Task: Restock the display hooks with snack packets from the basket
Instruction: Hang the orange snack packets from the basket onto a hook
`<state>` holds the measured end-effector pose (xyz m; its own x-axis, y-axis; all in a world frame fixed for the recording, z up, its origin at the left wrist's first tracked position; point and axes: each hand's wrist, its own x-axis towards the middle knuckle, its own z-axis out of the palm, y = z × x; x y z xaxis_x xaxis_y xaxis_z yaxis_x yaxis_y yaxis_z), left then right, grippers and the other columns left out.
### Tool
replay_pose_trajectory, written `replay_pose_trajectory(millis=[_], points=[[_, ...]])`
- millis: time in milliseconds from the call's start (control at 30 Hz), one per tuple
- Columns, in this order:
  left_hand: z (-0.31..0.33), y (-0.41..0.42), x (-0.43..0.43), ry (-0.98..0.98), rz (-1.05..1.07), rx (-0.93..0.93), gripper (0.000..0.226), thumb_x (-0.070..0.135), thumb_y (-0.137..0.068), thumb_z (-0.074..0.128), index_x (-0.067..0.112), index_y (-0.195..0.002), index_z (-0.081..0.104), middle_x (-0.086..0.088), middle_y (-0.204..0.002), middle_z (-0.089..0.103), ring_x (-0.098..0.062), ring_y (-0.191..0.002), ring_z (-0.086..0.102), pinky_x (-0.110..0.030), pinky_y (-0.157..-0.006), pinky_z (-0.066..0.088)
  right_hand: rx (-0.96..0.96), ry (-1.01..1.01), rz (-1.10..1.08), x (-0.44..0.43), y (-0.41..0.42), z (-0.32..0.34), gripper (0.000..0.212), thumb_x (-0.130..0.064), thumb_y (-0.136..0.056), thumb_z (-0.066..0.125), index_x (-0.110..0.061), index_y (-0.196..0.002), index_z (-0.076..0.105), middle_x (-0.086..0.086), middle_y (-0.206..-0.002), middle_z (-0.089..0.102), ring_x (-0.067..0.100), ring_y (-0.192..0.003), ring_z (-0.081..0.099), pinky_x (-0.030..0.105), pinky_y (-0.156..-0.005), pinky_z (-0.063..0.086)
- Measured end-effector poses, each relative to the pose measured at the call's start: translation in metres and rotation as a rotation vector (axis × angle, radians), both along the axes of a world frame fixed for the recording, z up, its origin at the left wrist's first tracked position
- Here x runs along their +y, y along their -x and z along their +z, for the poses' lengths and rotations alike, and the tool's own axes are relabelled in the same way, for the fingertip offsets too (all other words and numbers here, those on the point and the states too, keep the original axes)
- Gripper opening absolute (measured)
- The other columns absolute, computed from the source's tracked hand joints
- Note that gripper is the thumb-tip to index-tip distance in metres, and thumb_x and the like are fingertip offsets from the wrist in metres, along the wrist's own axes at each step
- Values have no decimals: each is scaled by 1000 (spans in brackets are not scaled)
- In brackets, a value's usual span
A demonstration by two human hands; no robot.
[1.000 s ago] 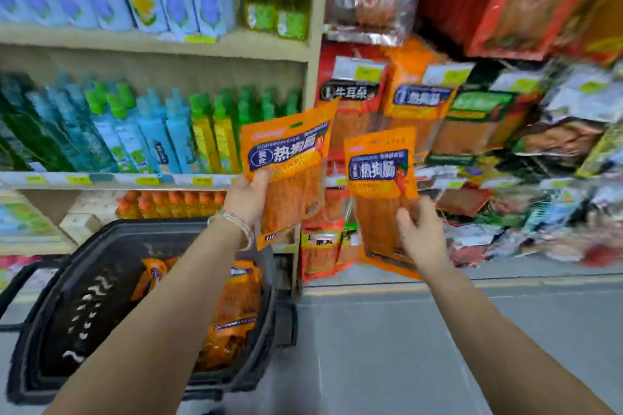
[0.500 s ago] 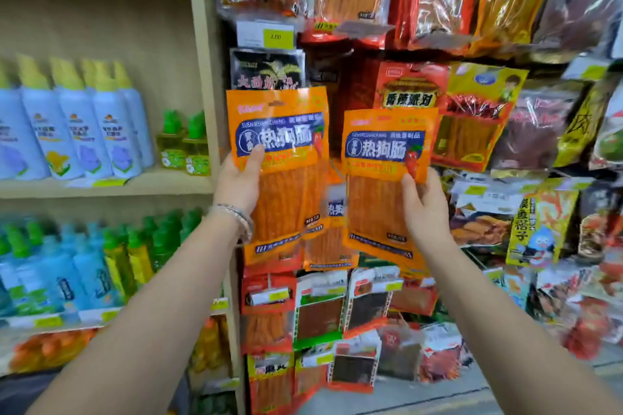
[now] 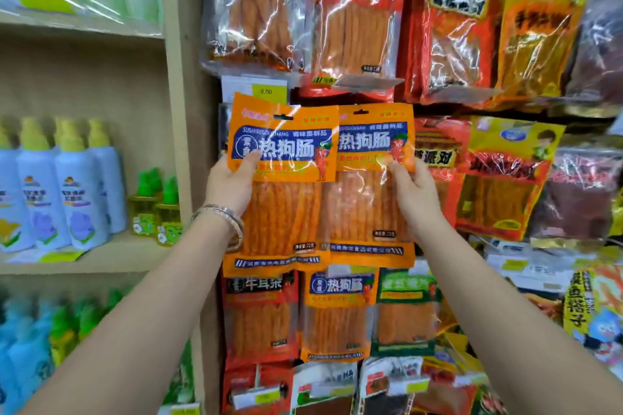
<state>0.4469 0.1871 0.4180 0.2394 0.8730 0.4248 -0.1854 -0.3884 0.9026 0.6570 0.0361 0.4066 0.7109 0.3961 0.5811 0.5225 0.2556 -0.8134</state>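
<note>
The wall of hanging snack packets (image 3: pixel 451 27) fills our view from 12 round to 5 o'clock, closely packed. A shelf (image 3: pixel 101 256) of bottles (image 3: pixel 77 199) sits at 9 o'clock. At the centre we hold two orange packets against that wall, the left packet (image 3: pixel 286 212) overlapping the 9 o'clock edge of the right packet (image 3: pixel 367 205). Our left hand (image 3: pixel 232 182) grips its packet at the 9 o'clock edge, thumb in front and fingers behind. Our right hand (image 3: pixel 418 192) pinches the other at 3 o'clock. A matching packet (image 3: pixel 337 320) hangs just below, at 6 o'clock. The hanging slot (image 3: pixel 283 117) at 12 o'clock on each held packet looks free, so we judge neither is hooked yet. No hook shows plainly and the basket is out of view, so we cannot tell how many remain.
</note>
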Motion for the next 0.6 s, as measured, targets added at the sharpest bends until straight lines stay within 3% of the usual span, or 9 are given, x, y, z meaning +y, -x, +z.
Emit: replay_pose_trajectory(millis=[200,333,433,500,600], points=[[2,-11,17,39,-7,-31,29,46,-89,56,26,-109,59,15,-80,67,-2,-64,66,-22,-56,43,21,-42,52,22,-10,6,13,-28,-94,50,-32,-84,58,-35,-72,62,-15,-66,59,4,-52,41],[4,-16,20,53,-34,-16,26,49,-89,54,28,-104,56,13,-77,68,1,-56,65,-21,-52,43,57,-22,84,28,-21,8,9,-34,-91,52,-33,-88,60,-7,-90,70,13,-85,68,32,-73,52],[5,-18,21,34,-26,-13,18,49,-89,54,32,-94,56,13,-75,68,0,-57,66,-22,-54,44,49,-2,104,31,-28,9,9,-35,-91,53,-30,-89,59,4,-87,65,24,-76,61,41,-70,47],[6,-18,22,37,-17,-18,19,49,-89,53,31,-93,56,13,-74,68,0,-56,66,-22,-53,45,46,19,111,35,-31,7,12,-34,-91,51,-25,-89,58,8,-82,59,27,-71,54,44,-66,43],[7,-20,22,57,-19,-13,19,49,-89,54,30,-93,55,12,-71,69,1,-55,66,-18,-46,44,18,49,39,46,-33,4,12,-29,-94,48,-25,-87,57,2,-80,60,20,-72,56,34,-65,45]])
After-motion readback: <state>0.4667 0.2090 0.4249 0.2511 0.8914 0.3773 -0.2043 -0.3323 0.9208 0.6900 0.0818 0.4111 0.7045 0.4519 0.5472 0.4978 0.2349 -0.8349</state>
